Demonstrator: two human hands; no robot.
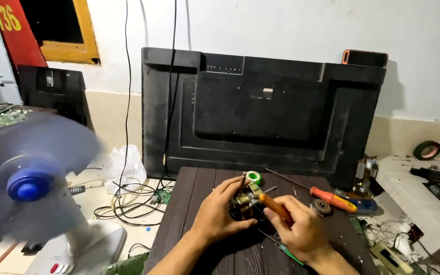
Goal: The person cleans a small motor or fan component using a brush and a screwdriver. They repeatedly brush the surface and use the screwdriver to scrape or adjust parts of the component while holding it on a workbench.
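The left hand [219, 214] is closed around a small motor [245, 202], a dark lump with brass-coloured metal parts, and keeps it pressed on the dark wooden table [189, 203] near the middle of its top. The right hand [299, 226] is closed on a tool with an orange handle [276, 206], held like a pen, and its tip goes to the top of the motor; the tip itself is too small to see well. The two hands are close together, almost touching over the motor. I think this work goes best when the left hand holds the motor firm so it does not turn, and the right hand rests its wrist on the table so the tip stays steady on one spot. Just behind the motor lies a small green roll [254, 176], maybe solder wire. To the right lies a long screwdriver [327, 196] with an orange-red handle, and beside it a small round metal disc [323, 206]. A thin green tool [286, 249] lies under the right wrist. Behind the table the black back of a television [281, 112] leans on the wall, with a phone in an orange case [365, 57] on its top edge. On the left a blue fan [29, 183] is spinning, and black cables [128, 203] lie on the floor.
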